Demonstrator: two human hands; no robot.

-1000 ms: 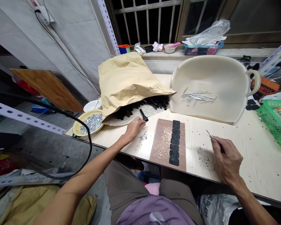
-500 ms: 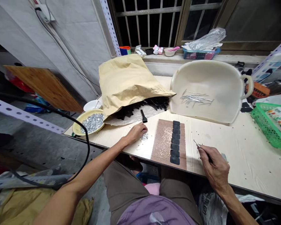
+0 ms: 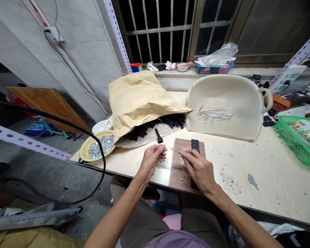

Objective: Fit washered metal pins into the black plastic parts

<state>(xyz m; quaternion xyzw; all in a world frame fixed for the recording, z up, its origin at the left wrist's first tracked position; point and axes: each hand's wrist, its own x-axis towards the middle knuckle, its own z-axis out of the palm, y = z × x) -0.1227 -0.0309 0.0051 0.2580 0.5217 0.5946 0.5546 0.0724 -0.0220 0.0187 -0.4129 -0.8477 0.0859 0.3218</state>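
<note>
My right hand (image 3: 199, 169) is over the brown board (image 3: 176, 165), closed on a thin metal rod (image 3: 174, 150) whose tip points left. Close to that tip, the thumb and fingers of my left hand (image 3: 152, 157) are pinched together; whatever is between them is too small to make out. A small heap of silvery bits (image 3: 161, 160) lies just beside the left fingers, partly covered. On the board is a column of black rounded pads (image 3: 195, 145), mostly hidden by my right hand. One black plastic strip (image 3: 158, 135) lies beyond my left hand.
A yellow dish (image 3: 84, 151) of silvery pieces stands at left by a white bowl (image 3: 102, 126). Behind are a paper sack (image 3: 142, 94) spilling black strips and a cream basin (image 3: 222, 93) holding metal pins. A green basket (image 3: 290, 137) sits at right; a black cable (image 3: 103, 168) hangs at left.
My right hand has moved left with the metal rod, from the bare tabletop to over the board. My left hand has lifted off the small silvery heap, fingers pinched.
</note>
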